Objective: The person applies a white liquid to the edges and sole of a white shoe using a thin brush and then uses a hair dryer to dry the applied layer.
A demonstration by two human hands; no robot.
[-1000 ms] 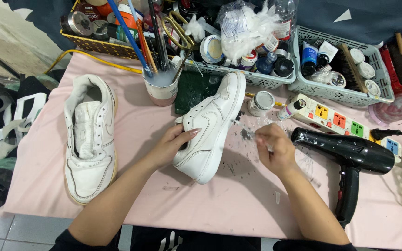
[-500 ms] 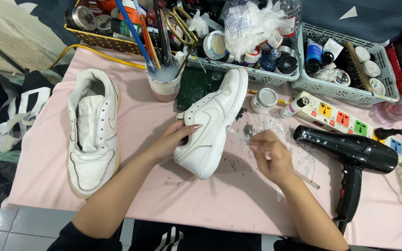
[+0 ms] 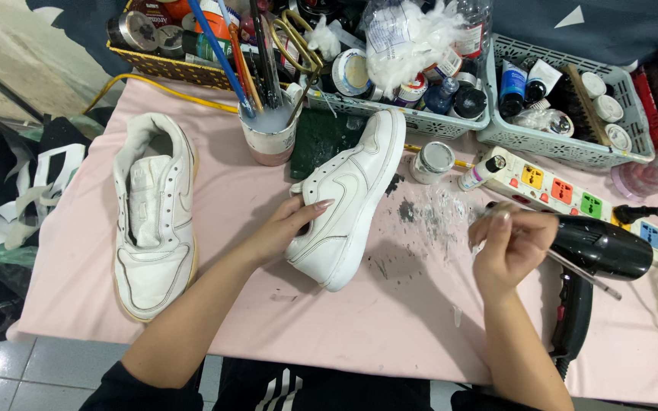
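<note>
A pink tabletop (image 3: 390,327) is seen from above, with two forearms stretched over it from the near edge. The left hand (image 3: 287,228) is laid against the side of a white sneaker (image 3: 348,202), its fingers closed around the upper so that the shoe is held tilted on its edge near the middle of the tabletop. The right hand (image 3: 508,243) is raised just to the right, its fingers pinched together on a thin brush (image 3: 584,275), whose handle is angled down and to the right. Dark paint smears (image 3: 428,217) are spread on the cloth between the shoe and that hand. A black hair dryer (image 3: 595,259) is laid just beyond the right hand, and a white power strip (image 3: 565,186) with coloured sockets is placed behind it. A second white sneaker (image 3: 154,213), with a yellowed sole, is set flat on the left, well apart from the held one. Farther back, a cup (image 3: 268,133) filled with brushes, a small jar (image 3: 432,161) with a silver lid and a dark green pad (image 3: 325,137) are lined up. At the far edge, grey baskets (image 3: 565,148) are packed with bottles and tins.
</note>
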